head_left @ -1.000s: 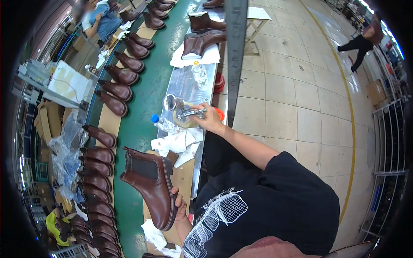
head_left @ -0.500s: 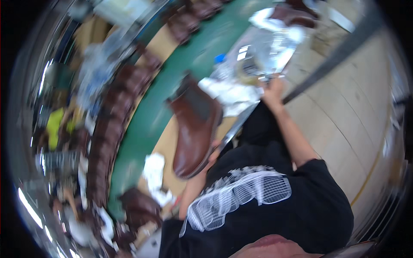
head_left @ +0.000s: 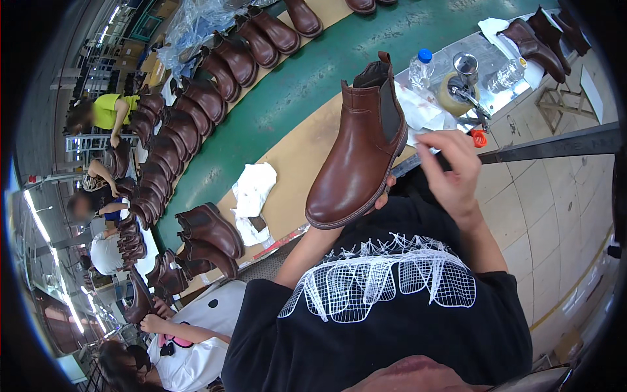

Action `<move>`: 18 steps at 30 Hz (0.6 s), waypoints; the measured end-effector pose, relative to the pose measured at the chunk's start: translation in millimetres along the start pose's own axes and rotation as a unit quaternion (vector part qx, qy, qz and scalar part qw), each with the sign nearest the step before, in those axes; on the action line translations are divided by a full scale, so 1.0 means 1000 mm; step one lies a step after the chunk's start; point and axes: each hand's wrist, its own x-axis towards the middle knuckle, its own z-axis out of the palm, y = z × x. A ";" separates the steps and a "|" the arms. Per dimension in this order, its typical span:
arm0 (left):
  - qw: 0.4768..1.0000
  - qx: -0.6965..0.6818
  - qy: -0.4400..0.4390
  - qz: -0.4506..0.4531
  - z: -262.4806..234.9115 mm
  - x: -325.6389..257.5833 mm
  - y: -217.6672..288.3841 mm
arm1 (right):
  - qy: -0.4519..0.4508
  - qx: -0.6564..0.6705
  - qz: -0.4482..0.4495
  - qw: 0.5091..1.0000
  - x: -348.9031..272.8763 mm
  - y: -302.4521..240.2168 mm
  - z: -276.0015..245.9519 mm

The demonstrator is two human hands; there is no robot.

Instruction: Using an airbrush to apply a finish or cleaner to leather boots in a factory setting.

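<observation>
A brown leather Chelsea boot [head_left: 356, 157] with a dark elastic side panel hangs tilted in front of me, toe toward the lower left. My left hand [head_left: 384, 195] grips it from beneath by the sole, its palm mostly hidden by the boot. To the right of the boot, my right hand [head_left: 455, 171] is raised with thumb and fingertips drawn together in a pinch. Whatever they may hold is too small to make out. Just beyond this hand lie crumpled white paper [head_left: 421, 111] and an orange-red cap [head_left: 479, 138].
A jar with a metal cup [head_left: 465, 63] and a blue-capped bottle [head_left: 421, 68] stand at the far right. Rows of brown boots [head_left: 176, 134] line the green bench [head_left: 287, 111]. White cloth [head_left: 253, 188] lies left. A co-worker [head_left: 189, 349] sits at lower left; a metal bar [head_left: 555, 151] crosses at right.
My right hand has come back from the jar and bottles toward the boot. The boot has shifted right and up in view, still held by my left hand.
</observation>
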 end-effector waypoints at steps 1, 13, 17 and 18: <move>1.000 -0.001 0.000 0.000 0.003 0.000 -0.001 | -0.010 0.002 -0.013 1.000 0.003 -0.008 0.005; 0.993 0.095 0.026 0.063 -0.008 -0.013 -0.006 | -0.049 -0.031 -0.051 0.997 0.004 -0.010 0.038; 0.998 0.047 0.008 0.040 0.002 -0.014 -0.003 | -0.044 -0.036 -0.052 0.997 0.005 -0.009 0.041; 0.998 0.039 0.015 0.037 0.006 -0.015 -0.002 | -0.039 -0.036 -0.052 0.997 0.005 -0.009 0.042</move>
